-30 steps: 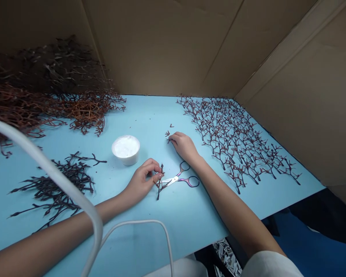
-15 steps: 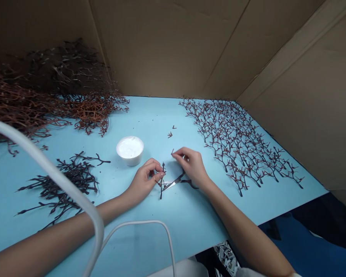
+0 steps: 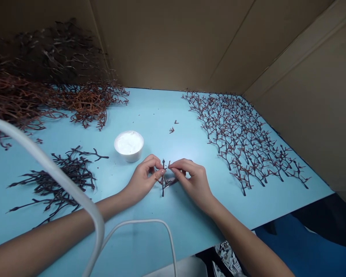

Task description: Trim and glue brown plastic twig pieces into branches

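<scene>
Head cam: L hand (image 3: 142,179) w/ dark twig (image 3: 163,184), R hand (image 3: 194,181) w/ sprig (image 3: 169,164)

No readable text, label, brand, number or sign showing anywhere in view. Black-and-white printed patch (image 3: 227,252) peeking out below near edge of tabletop (image 3: 190,219): marks coming through too small and blurred, nothing reading from them.
</scene>
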`<state>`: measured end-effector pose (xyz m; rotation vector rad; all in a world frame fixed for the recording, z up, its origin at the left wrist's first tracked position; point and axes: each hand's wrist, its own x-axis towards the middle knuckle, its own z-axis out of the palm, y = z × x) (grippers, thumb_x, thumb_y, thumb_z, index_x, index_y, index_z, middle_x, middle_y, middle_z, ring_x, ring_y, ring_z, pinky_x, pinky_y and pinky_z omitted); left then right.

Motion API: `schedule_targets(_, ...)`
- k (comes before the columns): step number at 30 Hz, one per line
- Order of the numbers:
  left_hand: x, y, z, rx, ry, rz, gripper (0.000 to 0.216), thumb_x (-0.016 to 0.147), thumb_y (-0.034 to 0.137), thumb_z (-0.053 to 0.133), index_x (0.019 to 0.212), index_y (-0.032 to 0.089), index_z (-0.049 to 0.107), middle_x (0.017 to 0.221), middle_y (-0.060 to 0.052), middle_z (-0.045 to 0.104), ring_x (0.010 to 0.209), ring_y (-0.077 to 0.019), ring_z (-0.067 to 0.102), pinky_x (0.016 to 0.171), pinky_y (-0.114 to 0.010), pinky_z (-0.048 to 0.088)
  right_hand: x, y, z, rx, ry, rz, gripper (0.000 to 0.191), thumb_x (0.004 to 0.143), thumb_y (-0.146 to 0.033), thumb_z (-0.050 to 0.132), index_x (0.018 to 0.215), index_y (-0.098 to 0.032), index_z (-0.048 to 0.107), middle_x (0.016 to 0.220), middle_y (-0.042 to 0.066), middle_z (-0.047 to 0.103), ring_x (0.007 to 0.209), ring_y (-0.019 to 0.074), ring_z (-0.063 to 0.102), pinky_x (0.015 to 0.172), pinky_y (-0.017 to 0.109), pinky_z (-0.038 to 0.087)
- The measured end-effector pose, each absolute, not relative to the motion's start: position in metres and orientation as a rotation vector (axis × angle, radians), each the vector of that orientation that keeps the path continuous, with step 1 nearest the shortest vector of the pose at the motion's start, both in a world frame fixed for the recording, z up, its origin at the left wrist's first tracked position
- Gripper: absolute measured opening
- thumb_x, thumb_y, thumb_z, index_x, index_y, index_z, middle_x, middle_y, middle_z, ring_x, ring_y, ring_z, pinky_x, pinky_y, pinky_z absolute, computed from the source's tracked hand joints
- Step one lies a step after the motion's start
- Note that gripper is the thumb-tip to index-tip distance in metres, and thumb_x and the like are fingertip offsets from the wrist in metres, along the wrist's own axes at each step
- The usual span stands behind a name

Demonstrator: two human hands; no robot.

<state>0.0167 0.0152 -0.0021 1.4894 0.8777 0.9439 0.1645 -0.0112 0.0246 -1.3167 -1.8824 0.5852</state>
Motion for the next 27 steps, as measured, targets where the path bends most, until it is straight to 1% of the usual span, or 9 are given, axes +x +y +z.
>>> schedule_targets(10, 0.0159, 0.0129, -0.0025, 1.551, 0.873, 0.936, 0.011, 0.072, 0.018, 0.045, 0.061, 0.017, 0.043, 0.069, 0.001, 0.036, 0.063, -0.0116, 0.039, 0.056, -0.024, 0.033, 0.1636, -0.0107, 0.0227, -1.202, -1.998, 0.310, 0.013, 0.076, -0.008, 0.047, 0.074, -0.012, 0.059, 0.069, 0.006, 0.062, 0.066, 0.0111, 0.056, 0.060, 0.021, 0.046)
schedule_targets(27, 0.0164, 0.0129, -0.0043, 1.592, 0.906, 0.911, 0.013, 0.072, 0.017, 0.043, 0.059, 0.018, 0.041, 0.066, 0.001, 0.037, 0.063, -0.0126, 0.039, 0.057, -0.025, 0.032, 0.1638, -0.0115, 0.0169, -1.147, -2.110, -0.013, 0.016, 0.078, -0.008, 0.044, 0.075, -0.013, 0.059, 0.071, 0.007, 0.063, 0.065, 0.0129, 0.055, 0.057, 0.023, 0.047)
